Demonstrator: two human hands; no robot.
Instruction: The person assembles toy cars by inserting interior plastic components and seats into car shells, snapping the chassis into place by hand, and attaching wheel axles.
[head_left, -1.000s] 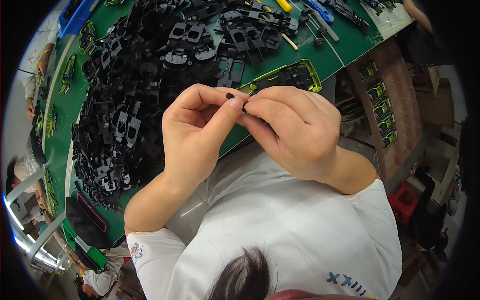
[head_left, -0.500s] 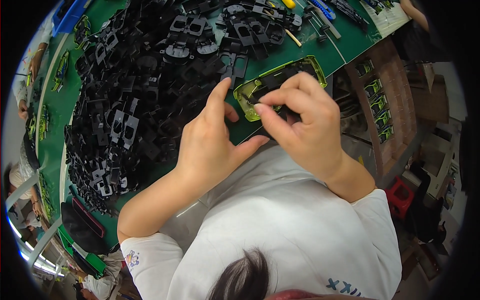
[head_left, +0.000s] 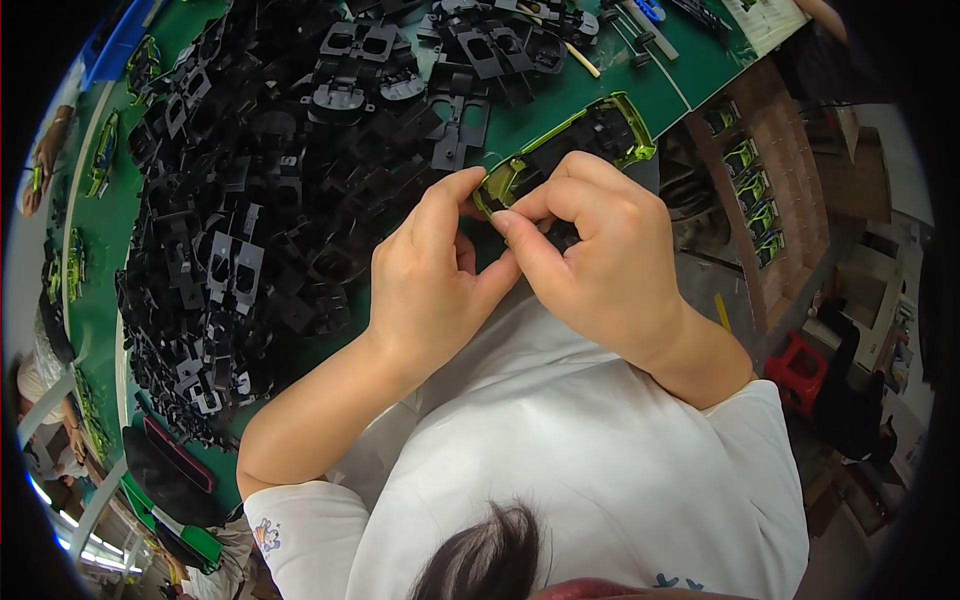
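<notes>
A yellow-green plastic housing [head_left: 636,128] with black parts inside lies tilted at the table's near edge, in front of me. My left hand [head_left: 425,265] is curled at its left end, the index fingertip against the green rim and the thumb below, near my right thumb. My right hand [head_left: 605,255] reaches over the near side of the housing. Its thumb and index finger are pinched together at the left corner; whatever small thing lies between them is hidden. The palm and fingers cover part of the housing.
A big heap of black plastic parts [head_left: 290,190] covers the table's left and middle. A thin stick [head_left: 583,60] and blue-handled tool [head_left: 650,10] lie beyond. At right, a brown carton [head_left: 790,190] holds several green housings; a red stool [head_left: 797,372] stands below. Other people work at far left.
My left hand has closed in from beside the housing onto its left end, its thumb now near my right thumb. The right hand has shifted slightly left, still pinching.
</notes>
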